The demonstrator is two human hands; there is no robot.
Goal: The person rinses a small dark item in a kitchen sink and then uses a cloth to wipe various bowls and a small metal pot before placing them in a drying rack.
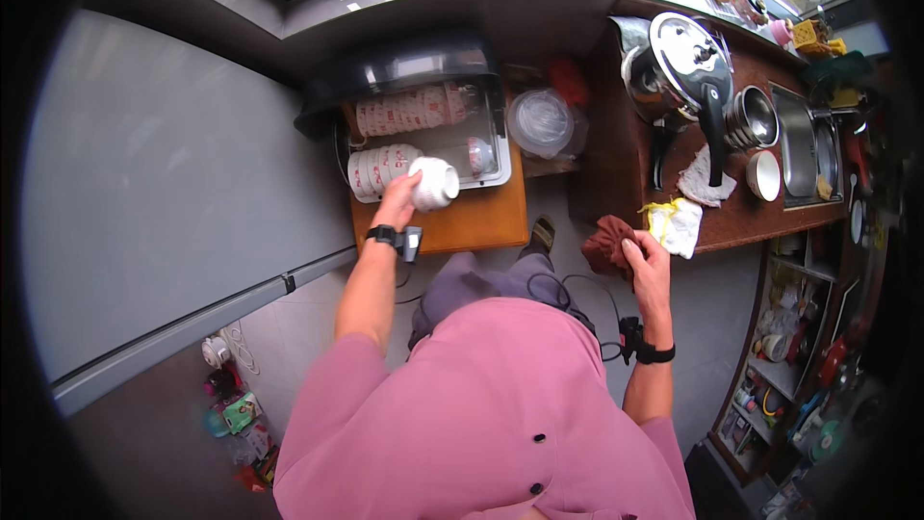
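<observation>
My left hand (397, 201) grips a small white bowl (434, 184), tilted on its side above the front edge of a dish box (473, 180). Inside that box, a row of nested white bowls with red marks (379, 170) lies just left of the held bowl. A longer row of red-patterned bowls (411, 112) lies behind it, and a single patterned bowl (480, 155) sits at the right end. The dark lid (404, 61) of the box is raised. My right hand (650, 260) pinches a crumpled brown cloth (608, 245) off the counter's front edge.
The box stands on an orange wooden cabinet (498, 224). On the brown counter (657, 184) to the right are a pressure cooker (682, 65), stacked steel bowls (754, 119), a white bowl (763, 175), cloths (678, 225) and a sink (798, 148). A grey refrigerator (180, 180) fills the left.
</observation>
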